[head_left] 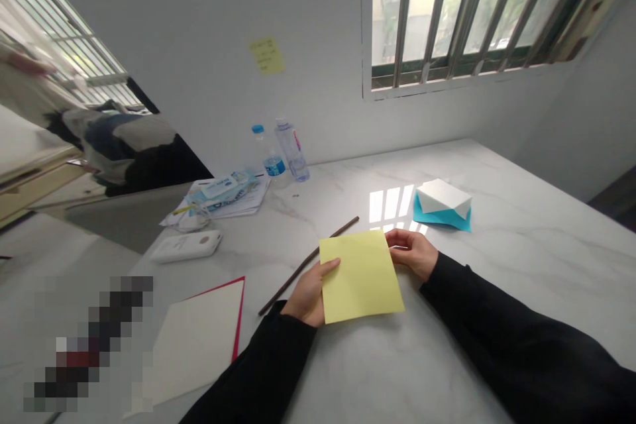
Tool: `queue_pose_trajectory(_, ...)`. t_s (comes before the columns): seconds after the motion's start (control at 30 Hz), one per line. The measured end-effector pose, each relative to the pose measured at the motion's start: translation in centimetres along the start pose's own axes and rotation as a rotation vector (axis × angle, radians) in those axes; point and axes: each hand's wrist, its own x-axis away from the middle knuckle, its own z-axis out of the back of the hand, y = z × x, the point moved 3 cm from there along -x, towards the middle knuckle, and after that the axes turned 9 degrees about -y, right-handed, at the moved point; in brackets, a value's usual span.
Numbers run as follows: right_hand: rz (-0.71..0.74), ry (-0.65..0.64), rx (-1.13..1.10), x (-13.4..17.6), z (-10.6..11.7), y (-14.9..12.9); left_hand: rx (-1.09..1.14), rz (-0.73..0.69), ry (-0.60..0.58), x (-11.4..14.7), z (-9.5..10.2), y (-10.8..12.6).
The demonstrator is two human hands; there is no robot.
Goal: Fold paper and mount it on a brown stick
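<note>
A square sheet of yellow paper (364,278) is held up a little over the marble-patterned table. My left hand (309,293) grips its left edge, the thumb lying on the front face and the other fingers behind it. At the upper right edge, my right hand (416,256) has its fingers curled in against the paper; the fingertips are partly hidden behind the sheet. Beyond the paper, a thin dark brown stick (303,266) lies slantwise on the table. Off to the right, a folded white paper piece (444,197) rests on a blue paper (442,217).
White sheets over a red one (199,334) lie left of my left arm. Farther back are a white device (186,246), papers with a blue-white packet (223,192), and two plastic bottles (275,164) by the wall. A mirror (114,165) stands at left, near a pixelated patch.
</note>
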Motion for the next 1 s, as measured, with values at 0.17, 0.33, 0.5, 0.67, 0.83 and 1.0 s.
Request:
queue_pose_trajectory(0.17,0.077,0.173,0.028,-0.2,1.5,-1.1,0.027,-0.049,0.062,-0.1,0.0,0.0)
queue_pose_trajectory(0.33,0.103,0.097,-0.016,0.4,0.2,-2.5,-0.049,-0.181,0.095,0.1,-0.7,0.4)
queue_pose_trajectory(0.5,0.131,-0.085,-0.003,1.5,-2.5,-2.9,-0.134,-0.194,0.099,0.4,-1.5,0.2)
queue_pose_trajectory(0.67,0.142,-0.163,0.014,1.5,-3.3,-2.5,-0.215,-0.173,-0.04,0.7,-2.2,-0.2)
queue_pose_trajectory(0.83,0.156,-0.205,0.096,1.5,-3.2,-2.4,-0.271,-0.166,-0.117,0.7,-2.3,-0.5)
queue_pose_trajectory(1.0,0.128,-0.206,0.129,1.6,-3.1,-2.3,-0.288,-0.162,-0.122,0.7,-2.5,-0.4)
